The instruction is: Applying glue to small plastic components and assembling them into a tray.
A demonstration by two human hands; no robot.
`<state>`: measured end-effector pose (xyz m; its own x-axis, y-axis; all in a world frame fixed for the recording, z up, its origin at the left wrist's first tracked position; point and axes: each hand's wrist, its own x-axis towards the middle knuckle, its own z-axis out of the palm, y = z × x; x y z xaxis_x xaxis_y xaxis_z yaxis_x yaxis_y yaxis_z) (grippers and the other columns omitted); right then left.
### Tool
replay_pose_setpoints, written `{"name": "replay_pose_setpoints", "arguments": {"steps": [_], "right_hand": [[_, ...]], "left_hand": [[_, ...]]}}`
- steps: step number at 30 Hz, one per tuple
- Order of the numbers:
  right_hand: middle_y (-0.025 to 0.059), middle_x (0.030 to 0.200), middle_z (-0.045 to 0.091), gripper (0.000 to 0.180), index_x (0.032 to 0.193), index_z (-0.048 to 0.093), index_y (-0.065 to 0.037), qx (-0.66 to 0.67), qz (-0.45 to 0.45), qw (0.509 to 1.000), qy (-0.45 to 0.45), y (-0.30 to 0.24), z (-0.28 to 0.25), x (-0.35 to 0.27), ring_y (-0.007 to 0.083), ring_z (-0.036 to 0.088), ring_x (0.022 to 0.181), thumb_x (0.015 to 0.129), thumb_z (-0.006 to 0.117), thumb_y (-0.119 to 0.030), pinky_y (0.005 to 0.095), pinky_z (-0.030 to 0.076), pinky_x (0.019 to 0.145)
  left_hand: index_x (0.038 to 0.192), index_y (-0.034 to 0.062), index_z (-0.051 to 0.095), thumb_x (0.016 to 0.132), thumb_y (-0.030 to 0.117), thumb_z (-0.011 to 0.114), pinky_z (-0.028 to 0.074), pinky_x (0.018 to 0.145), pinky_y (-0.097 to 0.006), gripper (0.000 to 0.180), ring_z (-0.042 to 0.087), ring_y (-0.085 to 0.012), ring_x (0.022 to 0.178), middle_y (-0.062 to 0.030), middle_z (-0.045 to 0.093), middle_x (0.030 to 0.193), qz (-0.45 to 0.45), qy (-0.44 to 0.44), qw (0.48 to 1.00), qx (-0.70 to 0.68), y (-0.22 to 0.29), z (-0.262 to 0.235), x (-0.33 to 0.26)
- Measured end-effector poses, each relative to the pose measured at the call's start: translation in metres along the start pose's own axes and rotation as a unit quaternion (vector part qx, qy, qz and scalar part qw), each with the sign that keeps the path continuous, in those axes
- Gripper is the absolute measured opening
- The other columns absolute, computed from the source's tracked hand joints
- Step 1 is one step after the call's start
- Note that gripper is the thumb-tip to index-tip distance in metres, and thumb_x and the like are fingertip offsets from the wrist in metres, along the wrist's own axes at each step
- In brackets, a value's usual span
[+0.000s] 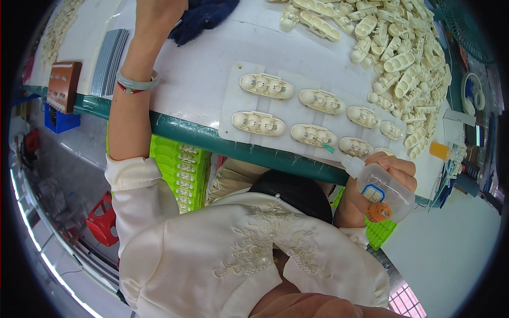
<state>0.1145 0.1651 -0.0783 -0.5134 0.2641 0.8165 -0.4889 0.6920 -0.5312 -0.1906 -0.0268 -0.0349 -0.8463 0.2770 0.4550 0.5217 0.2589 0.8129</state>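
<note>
My right hand point(395, 168) is wrapped round a translucent squeeze bottle point(392, 188) with a blue-edged label and something round and orange near its lower end. The bottle's thin green nozzle point(328, 148) points to the near edge of a cream oval plastic shell point(313, 134); whether they touch I cannot tell. Several such shells with small round hollows lie in two rows on a white board point(233, 100). At the top edge, my left hand point(161, 13) is cut off beside a dark blue cloth point(204, 20). Its fingers are hidden, with a small metallic bit showing by it.
A large heap of cream plastic parts point(400, 58) covers the table's far right. On the left are grey strips point(108, 62) and a brown box point(64, 86). Bright green trays point(177, 175) holding shells sit below the table's green edge point(185, 127). A red stool point(103, 220) stands lower left.
</note>
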Motion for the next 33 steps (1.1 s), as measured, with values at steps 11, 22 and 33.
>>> {"name": "replay_pose_setpoints", "arguments": {"steps": [11,22,33], "right_hand": [[0.0152,0.081,0.043,0.038,0.089,0.038,0.004,-0.032,0.075,0.996,0.032,-0.013,-0.004,0.005,0.0170,0.048,0.060,0.080,0.061,-0.025,0.0244,0.045,0.042],[0.0148,0.078,0.043,0.043,0.086,0.039,0.004,0.034,0.032,0.998,0.042,0.006,-0.010,-0.009,0.0178,0.047,0.064,0.080,0.060,-0.033,0.0224,0.042,0.039],[0.0114,0.076,0.043,0.022,0.079,0.037,-0.001,-0.180,0.090,0.975,0.096,-0.023,0.002,0.013,0.0180,0.049,0.061,0.078,0.059,0.000,0.0265,0.047,0.048]], "left_hand": [[0.080,0.0024,0.058,0.091,0.015,0.053,0.032,0.041,-0.016,0.017,0.044,-0.0018,0.048,0.0025,0.051,0.062,0.009,-0.042,0.999,0.005,0.000,0.008,-0.002],[0.078,0.0106,0.043,0.095,0.039,0.042,0.025,0.035,-0.016,0.032,0.030,-0.0019,0.040,0.0058,0.033,0.058,-0.175,-0.316,0.880,-0.308,0.000,0.000,-0.012],[0.059,0.0134,0.037,0.095,0.045,0.030,0.019,0.027,-0.014,0.048,0.026,0.0001,0.035,0.0039,0.034,0.052,-0.245,-0.509,0.620,-0.545,0.013,0.010,-0.030]]}}
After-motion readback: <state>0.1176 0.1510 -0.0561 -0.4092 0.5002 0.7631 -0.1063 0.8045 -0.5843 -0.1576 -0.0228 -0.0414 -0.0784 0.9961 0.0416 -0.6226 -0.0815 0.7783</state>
